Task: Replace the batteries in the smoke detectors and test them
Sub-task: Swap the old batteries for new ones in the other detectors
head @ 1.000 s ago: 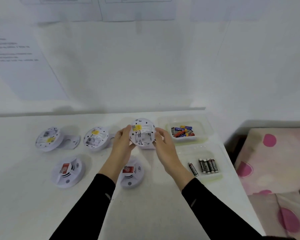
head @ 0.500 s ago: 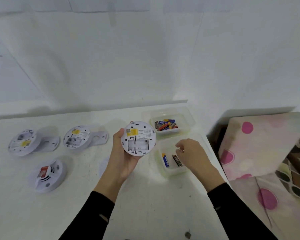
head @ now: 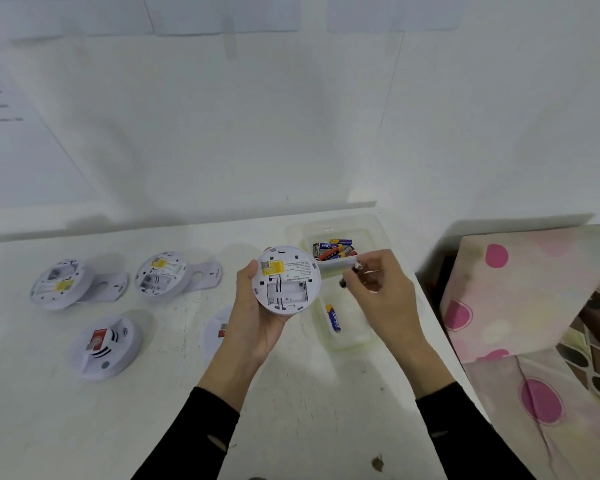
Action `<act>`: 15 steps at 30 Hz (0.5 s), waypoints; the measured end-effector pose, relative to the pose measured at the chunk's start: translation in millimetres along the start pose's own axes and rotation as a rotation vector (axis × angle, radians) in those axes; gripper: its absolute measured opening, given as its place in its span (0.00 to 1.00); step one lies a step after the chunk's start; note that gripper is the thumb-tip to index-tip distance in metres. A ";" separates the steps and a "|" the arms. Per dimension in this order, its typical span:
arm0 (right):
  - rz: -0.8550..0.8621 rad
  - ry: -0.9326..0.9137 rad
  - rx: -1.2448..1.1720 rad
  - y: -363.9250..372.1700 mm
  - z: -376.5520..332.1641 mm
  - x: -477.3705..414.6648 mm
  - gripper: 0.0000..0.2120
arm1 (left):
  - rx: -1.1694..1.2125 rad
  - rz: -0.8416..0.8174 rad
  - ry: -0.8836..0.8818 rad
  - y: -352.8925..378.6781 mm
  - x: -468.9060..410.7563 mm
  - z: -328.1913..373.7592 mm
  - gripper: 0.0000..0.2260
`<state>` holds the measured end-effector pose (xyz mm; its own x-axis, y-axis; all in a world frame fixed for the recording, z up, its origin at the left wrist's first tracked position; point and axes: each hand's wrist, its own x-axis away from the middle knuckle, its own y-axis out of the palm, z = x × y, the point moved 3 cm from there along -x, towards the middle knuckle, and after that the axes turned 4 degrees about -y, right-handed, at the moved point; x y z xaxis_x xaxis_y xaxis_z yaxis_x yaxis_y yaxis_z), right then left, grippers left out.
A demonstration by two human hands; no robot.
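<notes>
White tabletop against a papered wall: a person's left hand cradles an upturned smoke detector, its battery bay empty, while the right hand pinches what look like two dark batteries just beside the detector's 3 o'clock edge. One blue battery remains in the near tray at 4 o'clock; a far tray of mixed cells sits at 1 o'clock. Four more detectors lie at 9 o'clock. Judged stage: loading fresh cells. Next, each must be turned to match polarity and pressed into the bay.
</notes>
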<state>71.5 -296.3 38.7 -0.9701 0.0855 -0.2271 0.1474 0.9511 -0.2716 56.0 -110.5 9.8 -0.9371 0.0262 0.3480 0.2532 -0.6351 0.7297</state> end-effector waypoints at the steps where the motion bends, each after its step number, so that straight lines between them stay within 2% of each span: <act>1: 0.043 -0.010 -0.142 0.8 -8.5 6.5 0.07 | -0.006 -0.001 0.011 1.8 0.5 0.8 0.26; 2: 0.070 -0.026 -0.237 3.0 -15.1 13.1 0.06 | -0.014 0.003 0.024 3.4 1.1 1.7 0.25; 4: 0.066 -0.075 -0.280 12.2 -24.0 25.4 0.04 | -0.028 0.010 0.039 7.7 3.7 2.8 0.23; 7: 0.016 -0.142 -0.179 29.2 -26.5 36.3 0.04 | -0.045 0.000 0.031 11.8 7.4 2.2 0.24; 11: 0.088 -0.298 0.015 38.0 -24.6 37.3 0.05 | -0.019 -0.010 0.020 17.9 9.4 4.6 0.27; 15: 0.116 -0.300 0.060 48.3 -16.5 36.7 0.07 | -0.005 -0.005 0.015 19.6 6.4 4.8 0.25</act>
<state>39.8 -242.3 32.7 -0.8473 0.0920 -0.5231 0.2730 0.9202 -0.2805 56.1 -119.0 29.1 -0.9420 0.0175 0.3352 0.2474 -0.6389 0.7284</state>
